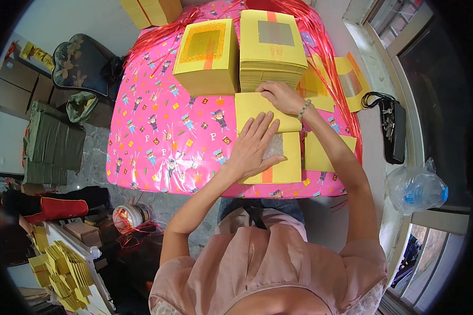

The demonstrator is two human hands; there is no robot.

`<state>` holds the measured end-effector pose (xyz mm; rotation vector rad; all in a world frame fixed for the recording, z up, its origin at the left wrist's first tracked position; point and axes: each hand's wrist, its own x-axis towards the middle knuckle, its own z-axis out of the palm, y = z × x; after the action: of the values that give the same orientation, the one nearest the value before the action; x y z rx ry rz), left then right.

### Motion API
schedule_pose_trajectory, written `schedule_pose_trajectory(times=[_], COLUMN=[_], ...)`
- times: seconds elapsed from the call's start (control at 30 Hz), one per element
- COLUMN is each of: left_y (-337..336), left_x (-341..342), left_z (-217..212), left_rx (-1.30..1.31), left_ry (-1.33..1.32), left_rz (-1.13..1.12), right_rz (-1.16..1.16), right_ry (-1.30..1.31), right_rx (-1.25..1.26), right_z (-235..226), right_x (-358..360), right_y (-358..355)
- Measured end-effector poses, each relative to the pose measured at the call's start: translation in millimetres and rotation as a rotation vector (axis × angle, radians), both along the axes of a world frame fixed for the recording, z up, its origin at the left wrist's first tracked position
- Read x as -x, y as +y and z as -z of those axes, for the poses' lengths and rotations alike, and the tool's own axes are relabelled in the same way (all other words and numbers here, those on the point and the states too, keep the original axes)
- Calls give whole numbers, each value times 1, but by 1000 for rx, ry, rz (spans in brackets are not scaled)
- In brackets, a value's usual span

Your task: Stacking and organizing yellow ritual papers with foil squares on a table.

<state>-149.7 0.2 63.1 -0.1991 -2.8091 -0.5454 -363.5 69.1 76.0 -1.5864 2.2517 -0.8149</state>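
My left hand (255,144) lies flat, fingers spread, on a yellow paper sheet (286,168) with a silver square and an orange stripe, near the table's front edge. My right hand (281,96), a bead bracelet on its wrist, presses on the folded-over upper part of the yellow paper (249,105). Just beyond it stands a tall stack of yellow sheets (270,52) with a silver square on top. To its left is a second stack (205,58) topped with a gold square.
The table (157,136) wears a pink patterned cloth. Loose yellow sheets (323,152) lie at the right, with red string (320,42) along the far edge. A black pouch (394,128) and a plastic bag (418,189) sit right. Folded yellow papers (63,268) pile lower left.
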Motion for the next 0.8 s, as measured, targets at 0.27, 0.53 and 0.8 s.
schedule_pose_trajectory(times=[0.27,0.53,0.8], left_y=[1,2,1], left_x=[0,2,-1], left_z=[2,7,7], left_rx=[-6,-9,12], left_ry=[4,11,-46], left_rz=[-3,2,10], right_rz=[1,14,6], right_ry=[17,65,362], right_rx=[31,89,118], right_z=[1,6,-10], right_x=[-1,-4,-72], right_y=[0,7,87])
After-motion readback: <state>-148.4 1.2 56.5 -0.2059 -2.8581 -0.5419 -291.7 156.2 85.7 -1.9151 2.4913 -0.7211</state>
